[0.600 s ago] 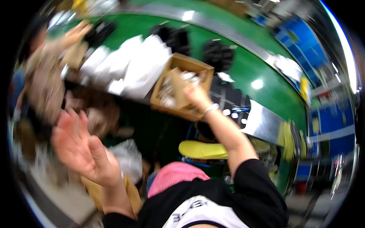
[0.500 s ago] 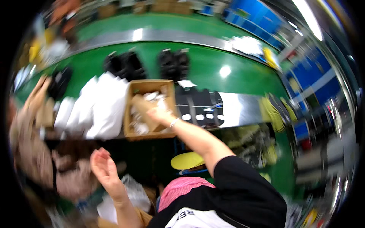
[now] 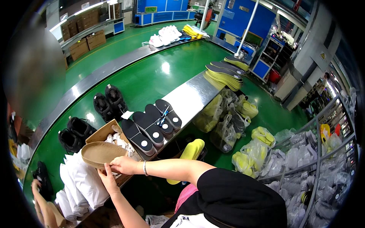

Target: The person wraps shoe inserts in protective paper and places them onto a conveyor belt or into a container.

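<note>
Black fabric of a sleeve (image 3: 235,190) fills the nearest part of my view, and a bracelet (image 3: 145,168) shines on the right wrist. Over the feed I see both hands together: the left hand (image 3: 108,182) and the right hand (image 3: 127,166) are clamped on the near end of a tan sole-shaped stack (image 3: 102,152), held above an open cardboard box (image 3: 99,135). Crumpled white paper (image 3: 119,141) shows inside that box. Left of it I make out white bundles (image 3: 83,182); right of it, black insoles (image 3: 144,123) lie in a row. Beyond, black shoes (image 3: 102,107) stand in pairs on the green surface (image 3: 163,87). Farther off I spot a stack of yellow-edged insoles (image 3: 224,78), then a white pile (image 3: 167,36) and, past everything, blue cabinets (image 3: 163,18).
</note>
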Tool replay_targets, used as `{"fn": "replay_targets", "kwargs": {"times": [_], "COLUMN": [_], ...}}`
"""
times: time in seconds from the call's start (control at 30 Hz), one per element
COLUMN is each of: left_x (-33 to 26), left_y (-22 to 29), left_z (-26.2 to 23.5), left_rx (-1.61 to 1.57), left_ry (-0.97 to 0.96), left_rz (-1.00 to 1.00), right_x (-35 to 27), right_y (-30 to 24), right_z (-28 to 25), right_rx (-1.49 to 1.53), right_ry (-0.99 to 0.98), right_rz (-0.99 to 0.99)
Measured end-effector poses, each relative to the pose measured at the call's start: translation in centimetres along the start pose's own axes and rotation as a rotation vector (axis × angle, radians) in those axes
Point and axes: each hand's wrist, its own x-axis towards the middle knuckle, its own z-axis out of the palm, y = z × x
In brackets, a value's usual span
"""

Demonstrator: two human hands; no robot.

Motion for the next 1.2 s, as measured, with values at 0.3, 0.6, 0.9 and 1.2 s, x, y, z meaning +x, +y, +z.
{"fn": "replay_targets", "kwargs": {"times": [0.3, 0.6, 0.9, 1.2], "left_x": [1.2, 2.3, 1.9, 3.0], "left_y": [-5.7, -2.1, -2.4, -0.7], "left_z": [-1.4, 0.3, 3.1, 3.8], "left_rx": [0.45, -0.227, -0.392, -0.386], "left_ry": [-0.229, -0.102, -0.072, 0.041], "left_rz": [-0.158, -0.207, -0.051, -0.01], "right_x": [-0.2, -0.8, 0.5, 0.5], "right_y": [4.8, 3.5, 3.2, 0.3], "right_z": [0.2, 0.4, 0.4, 1.0], "right_rx": [0.429, 0.508, 0.553, 0.17], "right_ry": [0.094, -0.062, 0.119, 0.447], "right_rz": [0.306, 0.224, 0.284, 0.074]}}
